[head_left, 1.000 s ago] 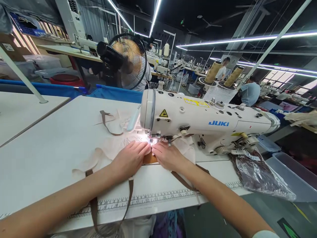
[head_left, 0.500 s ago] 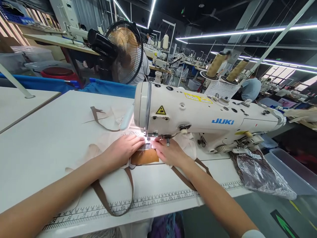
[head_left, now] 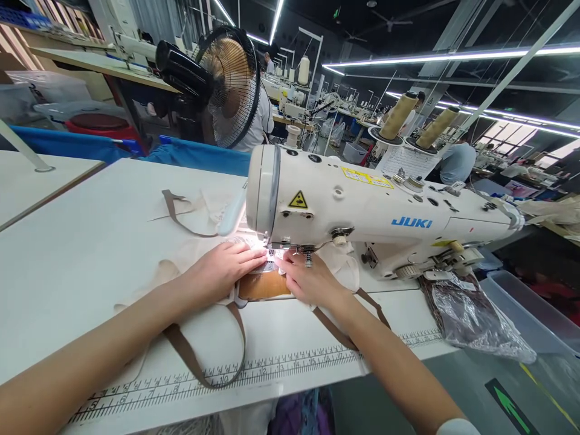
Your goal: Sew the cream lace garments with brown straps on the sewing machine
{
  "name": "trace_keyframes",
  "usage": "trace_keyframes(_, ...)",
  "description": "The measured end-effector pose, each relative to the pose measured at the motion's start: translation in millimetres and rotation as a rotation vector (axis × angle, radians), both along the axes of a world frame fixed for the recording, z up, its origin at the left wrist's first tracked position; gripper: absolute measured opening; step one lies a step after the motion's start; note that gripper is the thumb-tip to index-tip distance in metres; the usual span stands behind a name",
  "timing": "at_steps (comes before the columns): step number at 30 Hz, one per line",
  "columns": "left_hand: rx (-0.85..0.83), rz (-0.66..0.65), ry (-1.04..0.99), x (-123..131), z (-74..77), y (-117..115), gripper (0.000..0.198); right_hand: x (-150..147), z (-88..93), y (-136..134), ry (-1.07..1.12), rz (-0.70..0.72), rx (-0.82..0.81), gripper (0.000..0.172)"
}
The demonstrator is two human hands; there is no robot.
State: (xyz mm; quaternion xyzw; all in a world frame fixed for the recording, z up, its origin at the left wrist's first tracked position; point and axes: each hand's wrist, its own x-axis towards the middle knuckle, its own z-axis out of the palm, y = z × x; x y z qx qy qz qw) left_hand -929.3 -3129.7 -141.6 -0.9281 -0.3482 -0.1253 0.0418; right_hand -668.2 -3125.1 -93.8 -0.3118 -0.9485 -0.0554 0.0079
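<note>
A white sewing machine (head_left: pixel 353 205) stands across the table, its lamp lighting the needle area. My left hand (head_left: pixel 226 269) lies with extended fingers on pale fabric (head_left: pixel 174 266), its fingertips just left of the needle. On the other side, my right hand (head_left: pixel 310 278) has bent fingers pressed together on the fabric at the needle plate; what they pinch is too small to make out. An orange-brown plate (head_left: pixel 264 286) shows between the hands. Brown straps (head_left: pixel 190 356) loop from the fabric toward the table's front edge.
A ruler strip (head_left: pixel 281 365) runs along the table's front edge. Right of the machine lies a plastic-wrapped bundle (head_left: pixel 471 314) beside a clear bin (head_left: pixel 534 308). Behind stand a black fan (head_left: pixel 231 87), thread cones (head_left: pixel 399 118) and seated people.
The view has shifted slightly. Both hands remain at the needle area, with the right fingertips a little closer to the needle.
</note>
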Motion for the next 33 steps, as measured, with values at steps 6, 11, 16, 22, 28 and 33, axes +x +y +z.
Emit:
trace_keyframes(6,0.016,-0.008,-0.039,0,1.0,-7,0.064,1,-1.0,-2,-0.009,-0.005,0.001,0.033)
trace_keyframes(11,0.051,-0.013,-0.057,5,1.3,-12,0.056,0,0.4,-2,-0.019,-0.007,0.023,0.031)
trace_keyframes(16,-0.035,-0.064,-0.154,-1,-4.0,-4,0.063,0,-1.5,1,0.003,-0.025,0.004,0.037)
trace_keyframes(22,-0.157,-0.050,-0.312,-7,2.0,10,0.063,4,-17.4,12,0.170,-0.089,0.033,0.046)
trace_keyframes(28,-0.189,-0.039,-0.332,-5,9.9,5,0.061,7,-22.9,12,0.193,-0.093,0.072,0.045)
trace_keyframes(33,-0.122,-0.030,-0.241,-4,2.8,-1,0.073,6,-15.8,7,0.136,-0.080,0.076,0.043)
